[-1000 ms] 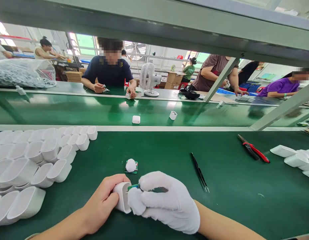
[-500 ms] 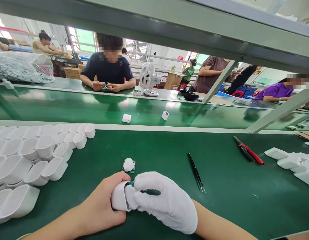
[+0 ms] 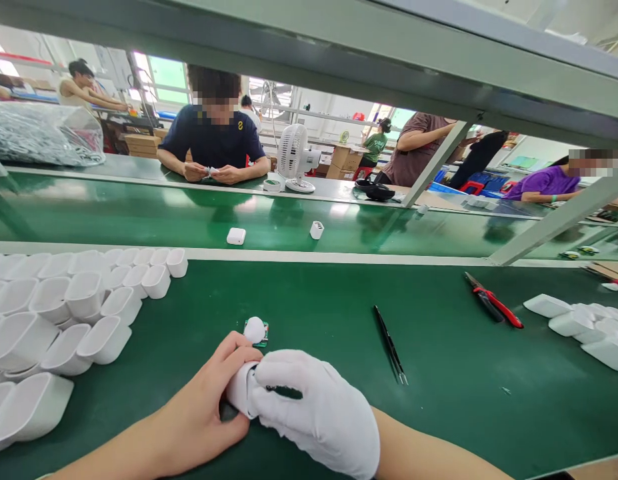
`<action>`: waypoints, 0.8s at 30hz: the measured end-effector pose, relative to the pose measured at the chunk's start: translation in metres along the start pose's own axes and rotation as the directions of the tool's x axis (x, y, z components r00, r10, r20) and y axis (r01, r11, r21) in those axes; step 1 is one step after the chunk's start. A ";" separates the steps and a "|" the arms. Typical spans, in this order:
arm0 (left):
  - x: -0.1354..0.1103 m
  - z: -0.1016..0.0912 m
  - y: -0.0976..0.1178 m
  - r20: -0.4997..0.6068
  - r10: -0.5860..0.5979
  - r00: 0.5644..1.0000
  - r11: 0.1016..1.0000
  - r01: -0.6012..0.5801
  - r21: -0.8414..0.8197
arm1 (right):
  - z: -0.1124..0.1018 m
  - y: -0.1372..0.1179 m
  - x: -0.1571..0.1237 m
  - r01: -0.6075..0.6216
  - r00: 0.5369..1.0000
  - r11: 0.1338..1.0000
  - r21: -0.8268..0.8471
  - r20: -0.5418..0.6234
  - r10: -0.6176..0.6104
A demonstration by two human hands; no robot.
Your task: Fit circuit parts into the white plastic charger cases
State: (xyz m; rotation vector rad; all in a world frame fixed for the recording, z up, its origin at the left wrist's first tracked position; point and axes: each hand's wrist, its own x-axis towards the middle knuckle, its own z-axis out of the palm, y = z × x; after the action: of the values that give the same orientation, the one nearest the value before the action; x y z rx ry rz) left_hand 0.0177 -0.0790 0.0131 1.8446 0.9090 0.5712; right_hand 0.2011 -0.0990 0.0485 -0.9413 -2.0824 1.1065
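Observation:
A white plastic housing (image 3: 240, 393), a rounded shell like the ones stacked at left, sits in the grip of my left hand (image 3: 206, 397), which is bare, with fingers over the top and thumb below. My right hand (image 3: 313, 407), in a white glove, has its thumb and fingers closed at the housing's open end. Whatever is between the gloved fingertips is hidden. Just beyond my left fingertips lies a small green circuit board (image 3: 265, 333) with a white dome (image 3: 255, 329) on it.
White housings (image 3: 106, 339) are piled at left, more white parts (image 3: 571, 323) at right. Black tweezers (image 3: 389, 343) and red-black pliers (image 3: 493, 300) lie on the green table. Behind a raised edge, a belt (image 3: 189, 223) carries a white case (image 3: 236, 236) and a white block (image 3: 317, 230). A co-worker (image 3: 213, 143) sits opposite.
My gloved hand has moved left, closer against the housing; the blue-green bit seen at its opening is now covered. My left fingers have shifted over the top. The belt pieces have moved left.

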 end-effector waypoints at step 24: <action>-0.011 0.006 -0.015 -0.093 0.119 0.989 0.967 -0.094 0.239 | 0.011 0.014 0.002 -0.356 0.897 0.565 0.744 0.103 0.430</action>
State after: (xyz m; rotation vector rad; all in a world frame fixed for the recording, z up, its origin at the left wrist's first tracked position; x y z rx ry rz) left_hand 0.0098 -0.0872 -0.0026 2.1013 0.9868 0.6577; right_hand 0.1960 -0.0961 0.0312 -0.9955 -1.1115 1.9136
